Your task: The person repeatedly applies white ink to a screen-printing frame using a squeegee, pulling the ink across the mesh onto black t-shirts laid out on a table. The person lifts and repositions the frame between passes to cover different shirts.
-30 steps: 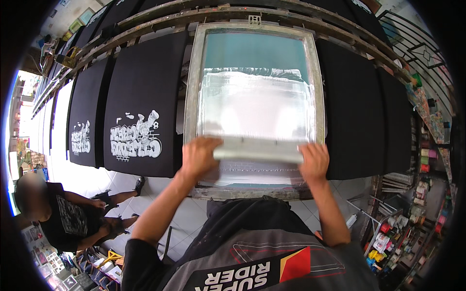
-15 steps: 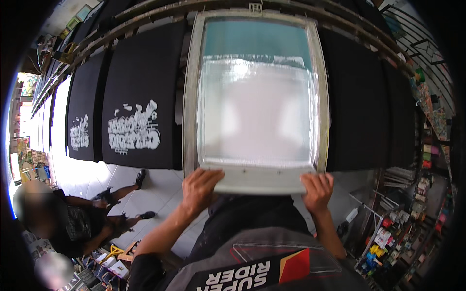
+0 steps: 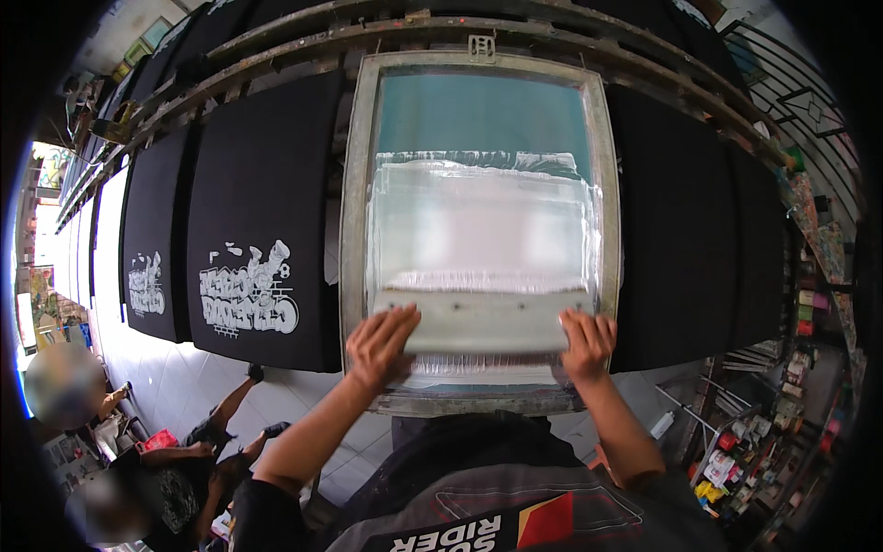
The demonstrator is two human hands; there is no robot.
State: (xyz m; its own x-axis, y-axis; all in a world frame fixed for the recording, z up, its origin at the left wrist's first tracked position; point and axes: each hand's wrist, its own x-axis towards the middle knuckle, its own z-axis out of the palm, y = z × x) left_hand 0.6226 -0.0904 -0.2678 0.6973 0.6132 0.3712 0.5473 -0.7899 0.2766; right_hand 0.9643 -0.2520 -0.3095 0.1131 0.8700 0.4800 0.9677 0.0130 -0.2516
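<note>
While both bare hands are at work over the upright-set rectangular grey wooden frame [image 3: 357, 221], a long pale-grey bar-shaped squeegee [image 3: 478, 324] lies crosswise over its lower part. Left grip [image 3: 379, 345]: closed around the squeegee's left end. Right grip [image 3: 589, 342]: closed around its right end, fingers on the upper face. Squeegee roughly level from end to end, with small dark spots along its face; contact between its lower edge and the mesh cannot be made out. The frame acts as a shallow tray: stretched across it is teal mesh [image 3: 478, 110], bare toward the far end, and on this a broad glossy layer of white ink [image 3: 478, 216] with a ragged far edge. Ink gathers in a ridge just beyond the squeegee; streaked ink also shows on the near side. A small metal fitting [image 3: 482, 46] sits at the frame's far end, by dark long rails [image 3: 414, 29]. Left of the frame: a black cloth panel with a white graphic print [image 3: 267, 166], then a narrower similarly printed black panel [image 3: 152, 212]. Right: a plain black cloth panel [image 3: 676, 212]. Far right: small multicoloured containers [image 3: 811, 299] on shelving, contents indiscernible. Lower left: two people, partly blurred, above a pale tiled floor [image 3: 354, 451].
</note>
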